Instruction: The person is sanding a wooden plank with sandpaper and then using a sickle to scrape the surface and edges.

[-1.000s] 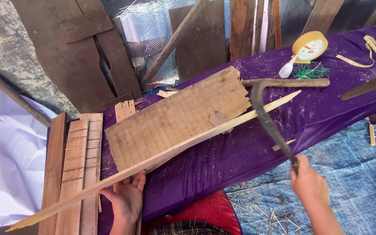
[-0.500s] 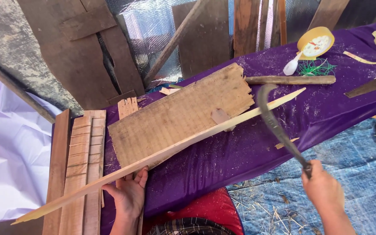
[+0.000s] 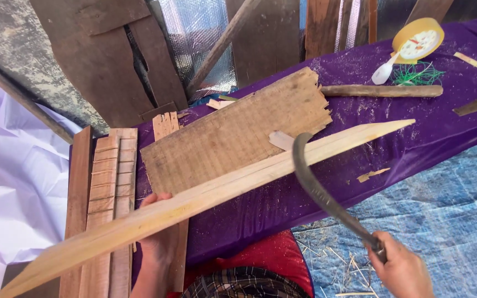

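While left hand (image 3: 158, 243) steadies slat (image 3: 205, 196), sickle (image 3: 318, 185) bites.

Weathered dark wooden planks (image 3: 100, 60) lean behind a purple-cloth-covered worktop (image 3: 437, 132); white plastic sheeting (image 3: 12, 182) lies left, blue tarpaulin (image 3: 448, 204) covers the floor.

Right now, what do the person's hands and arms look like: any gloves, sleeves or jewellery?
Both are bare. The left hand shows no glove, ring or watch, and its forearm has no sleeve. The right hand is likewise ungloved, with no ring or wristband visible; little of its arm is in frame.
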